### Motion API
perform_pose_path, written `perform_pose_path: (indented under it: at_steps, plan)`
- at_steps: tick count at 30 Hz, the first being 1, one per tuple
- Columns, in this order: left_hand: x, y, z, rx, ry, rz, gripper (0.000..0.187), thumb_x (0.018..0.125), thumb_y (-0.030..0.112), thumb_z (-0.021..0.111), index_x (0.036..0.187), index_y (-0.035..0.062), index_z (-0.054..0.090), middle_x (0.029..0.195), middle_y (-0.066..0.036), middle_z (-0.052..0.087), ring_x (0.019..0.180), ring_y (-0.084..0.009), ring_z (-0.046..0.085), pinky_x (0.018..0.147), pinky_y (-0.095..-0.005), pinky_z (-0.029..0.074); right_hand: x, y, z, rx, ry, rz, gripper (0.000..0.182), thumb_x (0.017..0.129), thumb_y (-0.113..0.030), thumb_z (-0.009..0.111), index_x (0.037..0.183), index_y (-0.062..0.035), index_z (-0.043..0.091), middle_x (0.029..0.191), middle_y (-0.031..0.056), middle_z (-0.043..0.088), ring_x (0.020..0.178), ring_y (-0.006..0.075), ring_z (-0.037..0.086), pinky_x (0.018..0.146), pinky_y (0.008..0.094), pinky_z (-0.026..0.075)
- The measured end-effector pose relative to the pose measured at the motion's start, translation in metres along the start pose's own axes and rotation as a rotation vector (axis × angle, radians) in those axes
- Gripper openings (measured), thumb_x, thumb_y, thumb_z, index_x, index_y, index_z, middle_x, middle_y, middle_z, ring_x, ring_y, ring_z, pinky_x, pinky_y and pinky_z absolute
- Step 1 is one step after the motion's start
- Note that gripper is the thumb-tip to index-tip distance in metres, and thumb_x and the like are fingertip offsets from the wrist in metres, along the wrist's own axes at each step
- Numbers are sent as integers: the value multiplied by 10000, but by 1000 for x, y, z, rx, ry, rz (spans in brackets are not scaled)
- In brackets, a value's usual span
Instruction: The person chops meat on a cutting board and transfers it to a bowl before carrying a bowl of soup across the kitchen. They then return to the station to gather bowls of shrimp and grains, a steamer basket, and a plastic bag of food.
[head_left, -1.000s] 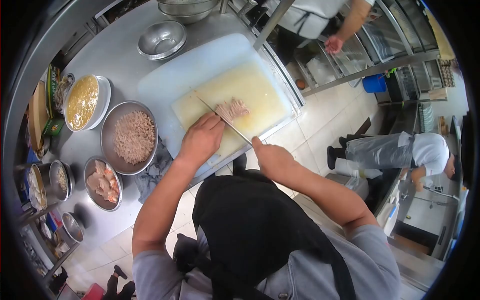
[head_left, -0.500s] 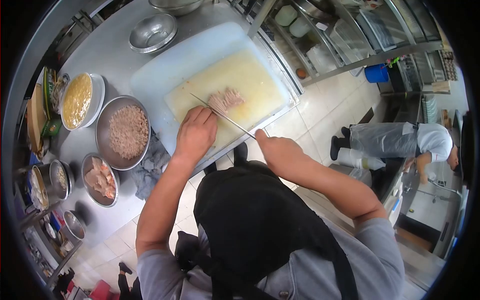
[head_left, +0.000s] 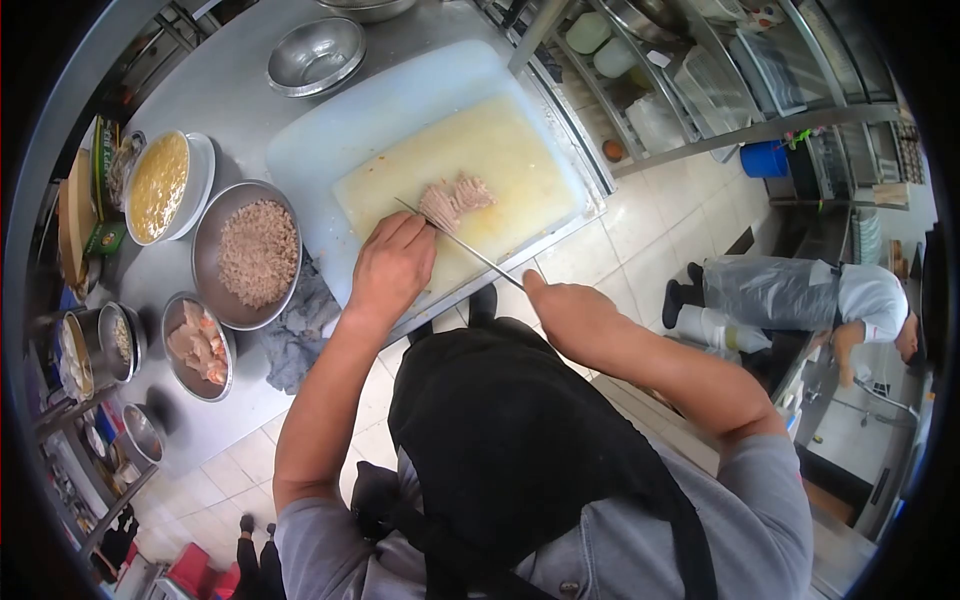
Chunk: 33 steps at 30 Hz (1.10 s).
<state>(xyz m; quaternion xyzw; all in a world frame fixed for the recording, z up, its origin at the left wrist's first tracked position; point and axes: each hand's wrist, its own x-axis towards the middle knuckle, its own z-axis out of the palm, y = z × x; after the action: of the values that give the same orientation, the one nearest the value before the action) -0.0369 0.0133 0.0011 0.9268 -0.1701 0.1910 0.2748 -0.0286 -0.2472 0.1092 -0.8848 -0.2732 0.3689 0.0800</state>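
My right hand (head_left: 575,310) is wrapped round the handle of a long thin knife (head_left: 470,248). The blade slants up and left across the near edge of the yellowish cutting board (head_left: 510,150), reaching past my left hand. My left hand (head_left: 397,258) has its fingers bent and pressed together beside the blade; what lies under them, if anything, is hidden. Just beyond the blade, a small pile of pale pink sliced meat (head_left: 455,200) lies on the board. A larger pale blue board (head_left: 310,150) is under the yellowish one.
Left of the boards are a bowl of chopped meat (head_left: 258,252), a bowl of meat pieces (head_left: 199,350), a bowl of yellow liquid (head_left: 158,188) and a grey cloth (head_left: 297,335). A metal bowl (head_left: 315,55) stands beyond. Another person (head_left: 780,290) works at the right.
My right hand and the knife have shifted slightly right and down relative to the board. The whole view has also shifted a little.
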Motion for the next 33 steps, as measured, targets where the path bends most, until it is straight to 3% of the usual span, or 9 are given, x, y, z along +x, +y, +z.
perform_pose_path:
  at_steps: [3,7,15,20,23,26,30,32,33]
  plan:
    - [0,1,1,11,9,7,169,783,23,715,949,0,690,1039,-113,687,1036,-306,650,921,-410,551,27,1,18,45,128,-75,307,853,31,538,1145,53,446,838,286,678,807,477,673,725,555,531]
    - [-2,0,4,20,34,-5,163,789,23,703,951,9,693,1037,-110,692,1036,-312,656,924,-415,553,22,0,0,40,92,-76,319,863,17,532,1164,67,438,874,293,680,808,489,665,732,553,532]
    - [29,-7,20,17,-82,45,169,843,35,633,1006,51,673,1102,-117,684,1112,-325,629,936,-423,541,7,33,-5,212,238,208,356,870,-68,589,1173,15,422,915,342,660,915,520,652,807,575,508]
    - [41,0,-2,5,-48,177,137,861,61,611,987,54,665,1037,-124,659,1045,-331,617,924,-453,524,6,31,17,232,355,140,462,850,-89,598,1253,63,432,899,333,666,902,523,650,809,581,512]
    - [20,13,-75,26,-100,-46,135,861,78,597,967,41,672,1058,-121,662,1095,-327,611,974,-437,510,2,7,6,210,220,227,543,847,-106,616,1335,37,426,943,339,671,937,518,651,828,583,511]
    - [-32,-11,-133,187,170,-188,66,853,80,632,905,43,649,983,-123,655,1019,-353,625,886,-456,525,10,3,17,162,133,157,514,842,-104,631,1306,6,439,967,338,674,960,516,653,846,573,515]
    - [-117,-50,-218,379,158,-803,163,881,51,625,1018,59,713,998,-183,688,999,-406,635,880,-490,532,22,-2,21,121,44,108,447,838,-105,636,1234,0,455,980,334,674,982,516,650,864,555,520]
    - [-167,-75,-239,425,259,-921,181,885,63,627,1041,44,717,1023,-179,698,1025,-404,638,880,-495,532,26,-4,20,123,65,117,426,829,-93,632,1204,8,458,936,326,672,924,508,660,820,541,530]
    - [-198,-99,-243,507,209,-863,233,876,79,644,1098,49,709,1072,-175,702,1051,-395,640,881,-501,535,27,-5,20,129,90,128,406,819,-80,629,1175,16,460,893,317,671,865,500,670,777,527,541]
